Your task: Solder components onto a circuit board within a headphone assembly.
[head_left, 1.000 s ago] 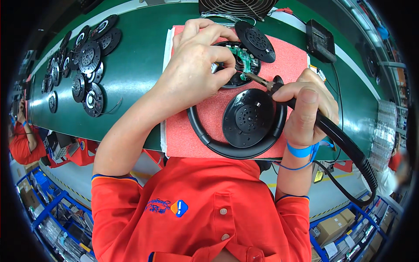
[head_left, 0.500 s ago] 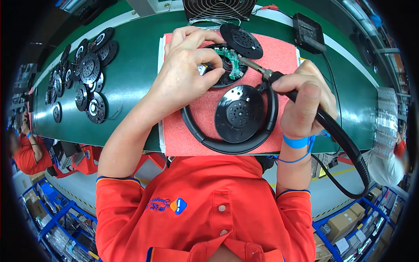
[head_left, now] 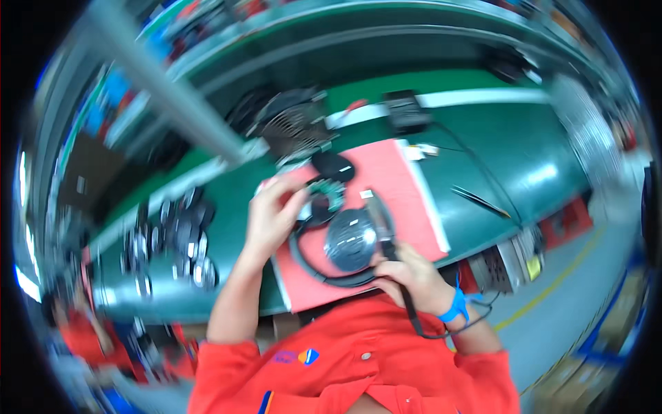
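On a pink foam mat (head_left: 424, 221) lies a black headphone headband (head_left: 301, 259). One ear cup (head_left: 350, 241) is a closed, shiny black disc. The opened ear cup (head_left: 318, 211) beyond it shows a curved green circuit board (head_left: 336, 195). My left hand (head_left: 270, 217) is closed at the left rim of the opened cup, thumb and fingers on it. My right hand (head_left: 414, 276) grips a soldering iron (head_left: 383, 228), its tip end pointing away from me above the mat, apart from the board. A loose black disc (head_left: 334, 166) sits at the mat's far side. Motion blur hides fine detail.
Several black speaker discs (head_left: 183, 228) are grouped on the green bench to the left. A fan (head_left: 296, 131) and a black tray (head_left: 407, 112) stand at the back. Tweezers (head_left: 483, 201) lie at right. Another person (head_left: 86, 338) sits far left.
My right hand has drawn back toward me, taking the soldering iron away from the circuit board. The left hand stays at the opened cup. The view has tilted up and turned.
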Tool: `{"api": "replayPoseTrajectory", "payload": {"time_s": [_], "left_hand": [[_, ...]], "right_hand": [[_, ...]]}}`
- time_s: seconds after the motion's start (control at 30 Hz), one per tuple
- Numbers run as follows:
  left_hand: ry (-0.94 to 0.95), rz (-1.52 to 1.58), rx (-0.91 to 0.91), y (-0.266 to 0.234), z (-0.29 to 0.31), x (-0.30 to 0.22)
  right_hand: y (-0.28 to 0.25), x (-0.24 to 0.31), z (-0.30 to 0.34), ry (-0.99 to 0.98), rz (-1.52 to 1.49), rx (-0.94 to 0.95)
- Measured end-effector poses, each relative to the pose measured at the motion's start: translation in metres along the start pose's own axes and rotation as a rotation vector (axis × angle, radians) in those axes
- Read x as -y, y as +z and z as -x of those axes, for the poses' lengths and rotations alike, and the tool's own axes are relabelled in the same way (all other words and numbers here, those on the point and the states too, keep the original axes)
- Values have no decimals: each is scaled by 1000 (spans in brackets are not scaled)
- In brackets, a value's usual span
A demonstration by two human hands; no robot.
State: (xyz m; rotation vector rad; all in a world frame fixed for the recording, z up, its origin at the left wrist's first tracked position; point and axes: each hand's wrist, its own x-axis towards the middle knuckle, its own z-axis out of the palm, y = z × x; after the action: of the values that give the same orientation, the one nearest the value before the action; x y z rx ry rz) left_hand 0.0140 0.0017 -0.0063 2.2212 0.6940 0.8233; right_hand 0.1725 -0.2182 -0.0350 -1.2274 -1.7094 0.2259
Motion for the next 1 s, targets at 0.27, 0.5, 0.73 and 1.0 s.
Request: {"api": "replayPoseTrajectory", "payload": {"time_s": [0.27,0.5,0.73,1.0], "left_hand": [[-91,239,-140,-15,21,17],[-158,196,15,-1,12,26],[25,-47,51,-11,14,30],[60,-91,134,-1,9,19]], "right_hand": [[-51,31,0,-111,-165,36],[-131,66,0,-88,248,-177],[-183,3,-86,-145,537,-162],[-177,-167,-186,23,558,-243]]}}
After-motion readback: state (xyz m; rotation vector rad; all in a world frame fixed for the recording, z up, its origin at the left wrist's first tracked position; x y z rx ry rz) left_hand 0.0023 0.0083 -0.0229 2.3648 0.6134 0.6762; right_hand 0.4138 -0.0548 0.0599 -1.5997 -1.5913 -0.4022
